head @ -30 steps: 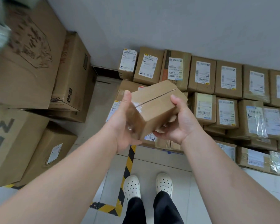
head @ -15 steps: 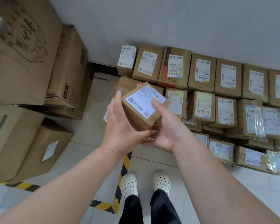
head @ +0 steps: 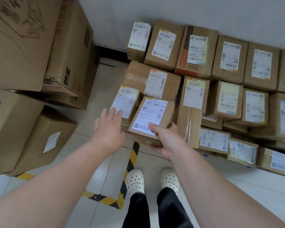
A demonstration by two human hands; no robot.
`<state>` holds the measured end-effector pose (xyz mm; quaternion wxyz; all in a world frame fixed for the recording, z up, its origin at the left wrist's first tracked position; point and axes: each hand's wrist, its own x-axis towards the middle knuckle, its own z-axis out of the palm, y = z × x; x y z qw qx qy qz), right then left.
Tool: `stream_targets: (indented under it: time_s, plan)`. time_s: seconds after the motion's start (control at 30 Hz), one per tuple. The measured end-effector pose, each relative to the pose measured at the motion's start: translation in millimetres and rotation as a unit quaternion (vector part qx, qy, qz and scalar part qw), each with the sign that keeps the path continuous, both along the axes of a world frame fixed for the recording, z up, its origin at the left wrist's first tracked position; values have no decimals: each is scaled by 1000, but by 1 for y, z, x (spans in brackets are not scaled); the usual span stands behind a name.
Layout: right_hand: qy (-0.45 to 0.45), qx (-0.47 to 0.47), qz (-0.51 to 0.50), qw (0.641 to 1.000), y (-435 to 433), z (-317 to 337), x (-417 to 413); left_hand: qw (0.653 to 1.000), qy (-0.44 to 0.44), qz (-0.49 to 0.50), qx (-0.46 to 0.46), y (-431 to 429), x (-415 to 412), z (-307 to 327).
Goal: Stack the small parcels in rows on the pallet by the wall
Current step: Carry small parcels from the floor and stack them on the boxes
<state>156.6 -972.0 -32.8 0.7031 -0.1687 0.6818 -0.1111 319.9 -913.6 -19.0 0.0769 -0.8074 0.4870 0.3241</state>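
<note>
My right hand (head: 164,139) grips a small brown parcel (head: 167,111) by its near end, thumb on the white label, label side up. The parcel is at the front left end of the stack, beside another small labelled parcel (head: 126,102). My left hand (head: 109,127) has straight fingers, and its fingertips reach that neighbouring parcel's near edge. Several rows of labelled small parcels (head: 229,63) run along the white wall. The pallet beneath them is hidden.
Large cardboard cartons (head: 23,46) are piled on the left, with a smaller carton (head: 44,142) on the floor. Yellow-black floor tape (head: 130,163) runs toward my white shoes (head: 135,180). A strip of tiled floor lies between cartons and stack.
The parcel was turned label-up in both hands, then lowered onto the front left of the stack. My left hand has let go of it and opened; my right hand still grips it.
</note>
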Motion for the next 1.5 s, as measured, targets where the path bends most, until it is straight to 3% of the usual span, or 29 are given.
stream_targets:
  time_s: [0.2, 0.4, 0.57, 0.63, 0.73, 0.77, 0.83, 0.93, 1.17, 1.23, 1.37, 1.43, 1.5]
  plan:
    - [-14, -13, 12, 1000, -2, -44, 14, 993, -12, -65, 97, -15, 19, -33]
    - [42, -58, 34, 997, -1, -80, 21, 991, 17, -77, 106, -15, 17, -48]
    - [50, -68, 94, 992, -2, -69, 19, 992, 11, -71, 104, -14, 15, -48]
    - [105, -141, 166, 970, 0, -49, 11, 994, -2, -65, 92, -14, 14, -45]
    - [268, -335, 267, 863, 2, -21, -15, 997, -16, -50, 51, -16, 5, -36]
    - [323, -352, 286, 831, 0, -18, -24, 998, -15, -48, 36, -18, 0, -32]
    - [400, -275, 308, 818, -6, -20, -41, 999, -1, -49, 12, -22, -12, -26]
    - [417, -144, 324, 837, -12, -31, -58, 998, 25, -52, -10, -29, -29, -19]
    - [370, -135, 302, 868, -8, -26, -78, 995, 83, -46, -24, -42, -71, 1]
    - [337, -153, 258, 892, -4, -8, -88, 994, 99, -30, -30, -42, -80, 6]
    - [138, -174, 40, 974, -4, 26, -119, 961, 244, 126, -28, -42, -101, 22]
    - [13, -132, -85, 987, -9, 36, -135, 923, 313, 225, -17, -44, -112, 30]
    - [-77, -101, -163, 978, -14, 42, -145, 879, 373, 295, 26, -50, -121, 40]
